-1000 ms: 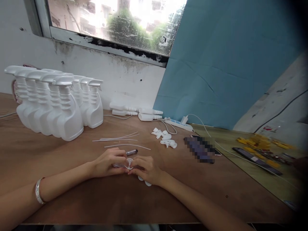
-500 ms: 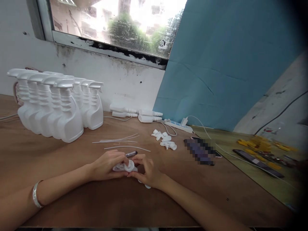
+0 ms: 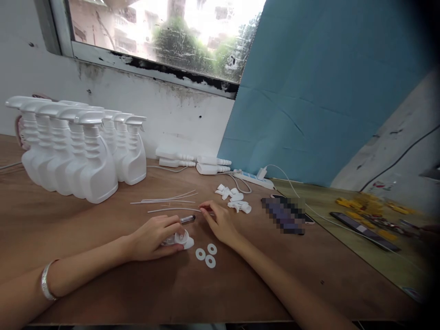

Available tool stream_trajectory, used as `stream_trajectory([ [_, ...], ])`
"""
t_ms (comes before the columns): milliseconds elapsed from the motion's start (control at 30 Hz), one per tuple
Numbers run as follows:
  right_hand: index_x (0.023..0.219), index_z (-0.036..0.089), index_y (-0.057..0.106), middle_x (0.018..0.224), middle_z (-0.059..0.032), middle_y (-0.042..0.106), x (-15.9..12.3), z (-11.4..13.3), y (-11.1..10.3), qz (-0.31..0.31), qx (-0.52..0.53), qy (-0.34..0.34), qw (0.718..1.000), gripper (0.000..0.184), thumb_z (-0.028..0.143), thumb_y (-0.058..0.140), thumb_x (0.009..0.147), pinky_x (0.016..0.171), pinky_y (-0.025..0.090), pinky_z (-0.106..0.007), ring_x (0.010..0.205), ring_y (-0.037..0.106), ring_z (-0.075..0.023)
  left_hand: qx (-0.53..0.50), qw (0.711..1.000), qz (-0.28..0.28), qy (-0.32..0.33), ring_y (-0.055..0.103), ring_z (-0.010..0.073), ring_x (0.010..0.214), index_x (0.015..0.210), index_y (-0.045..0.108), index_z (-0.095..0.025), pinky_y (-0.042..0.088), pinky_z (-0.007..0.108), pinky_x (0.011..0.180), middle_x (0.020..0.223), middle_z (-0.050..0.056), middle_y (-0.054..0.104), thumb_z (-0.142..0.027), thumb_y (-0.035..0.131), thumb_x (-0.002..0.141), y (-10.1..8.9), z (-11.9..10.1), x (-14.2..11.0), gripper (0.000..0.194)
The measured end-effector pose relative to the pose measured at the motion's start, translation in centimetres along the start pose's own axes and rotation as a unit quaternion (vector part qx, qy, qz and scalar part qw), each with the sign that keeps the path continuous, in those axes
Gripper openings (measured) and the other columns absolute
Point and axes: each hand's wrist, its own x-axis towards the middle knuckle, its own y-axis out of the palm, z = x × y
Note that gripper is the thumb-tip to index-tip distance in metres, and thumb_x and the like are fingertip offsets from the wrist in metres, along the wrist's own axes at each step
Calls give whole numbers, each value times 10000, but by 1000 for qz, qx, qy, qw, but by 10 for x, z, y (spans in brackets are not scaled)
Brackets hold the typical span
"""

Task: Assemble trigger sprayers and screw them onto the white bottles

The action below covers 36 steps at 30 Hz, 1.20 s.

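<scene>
My left hand (image 3: 156, 236) rests on the brown table and is closed around a white spray trigger head (image 3: 181, 239). My right hand (image 3: 220, 221) lies farther back, its fingertips pinching the end of a thin white dip tube (image 3: 173, 210) on the table. A small dark pen-like object (image 3: 187, 219) lies between the hands. Three white ring washers (image 3: 206, 255) sit on the table just below my right hand.
Several white spray bottles (image 3: 79, 151) stand in rows at the left. More thin tubes (image 3: 165, 199), loose trigger parts (image 3: 233, 199), empty bottles lying down (image 3: 192, 162), a power strip (image 3: 254, 179) and a phone (image 3: 285, 215) lie behind. A green mat (image 3: 364, 220) is at right.
My right hand has left the trigger head and moved back to the thin tube, uncovering three washers. My left hand keeps hold of the trigger head.
</scene>
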Motion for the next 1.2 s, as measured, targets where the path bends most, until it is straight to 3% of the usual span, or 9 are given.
stream_trajectory([
  [233, 877, 150, 599, 901, -88, 591, 6, -26, -4, 93, -274, -1, 957, 197, 210, 413, 847, 768, 395, -343, 889, 492, -210, 8, 1000, 28, 7, 495, 177, 769, 954, 448, -157, 354, 284, 710, 894, 70, 533, -262, 462, 809, -2, -4, 1, 179],
  [500, 793, 129, 542, 782, -102, 571, 5, -19, -4, 100, -310, -28, 945, 142, 138, 405, 829, 713, 409, -330, 790, 497, -209, -6, 1000, 27, 1, 502, 169, 803, 964, 424, -170, 334, 296, 777, 922, 53, 532, -194, 452, 794, -2, -4, 1, 174],
  [633, 857, 129, 524, 816, -99, 566, 4, -22, -3, 77, -212, -32, 974, 165, 116, 359, 843, 696, 428, -315, 783, 510, -193, -5, 1000, 25, -3, 508, 165, 771, 967, 419, -171, 330, 294, 763, 892, 48, 532, -208, 437, 808, -1, -4, 1, 165],
  [800, 922, 162, 543, 874, -64, 588, 5, -5, -2, 9, 38, -1, 999, 151, 187, 419, 840, 729, 447, -311, 792, 548, -157, -5, 1000, 26, -8, 499, 166, 759, 959, 423, -168, 325, 285, 730, 902, 53, 535, -212, 433, 808, -2, -4, 1, 158],
  [867, 848, 164, 557, 769, -33, 592, 4, 7, -1, -6, 190, 63, 980, 121, 257, 490, 811, 659, 466, -285, 683, 558, -132, -8, 1000, 27, -9, 498, 165, 768, 959, 423, -166, 322, 283, 733, 902, 53, 534, -210, 437, 804, -2, -4, 1, 161],
  [967, 782, 156, 539, 688, -11, 601, 1, 26, 4, -1, 411, 149, 900, 183, 312, 613, 719, 612, 486, -269, 604, 574, -116, -8, 999, 29, -12, 500, 159, 754, 965, 420, -169, 320, 284, 738, 894, 47, 533, -210, 439, 804, -1, -3, 1, 168],
  [1033, 753, 154, 542, 668, -12, 614, -2, 37, 8, 10, 477, 175, 861, 222, 329, 655, 675, 598, 493, -265, 598, 586, -121, -8, 1000, 26, -11, 505, 156, 749, 973, 415, -171, 320, 283, 742, 893, 45, 533, -213, 436, 807, 0, -3, 0, 173],
  [1100, 729, 150, 565, 661, -17, 621, -5, 45, 10, 23, 488, 181, 854, 235, 345, 671, 652, 594, 493, -258, 607, 586, -123, -8, 1000, 23, -8, 511, 155, 756, 966, 413, -171, 321, 282, 746, 889, 44, 533, -213, 435, 809, 0, -2, 0, 164],
  [1200, 705, 145, 603, 679, -18, 611, -7, 53, 12, 28, 454, 152, 877, 224, 347, 679, 643, 592, 474, -231, 629, 567, -115, -4, 1000, 21, -8, 508, 150, 742, 937, 416, -169, 323, 278, 741, 863, 38, 531, -216, 432, 814, 1, -1, 0, 132],
])
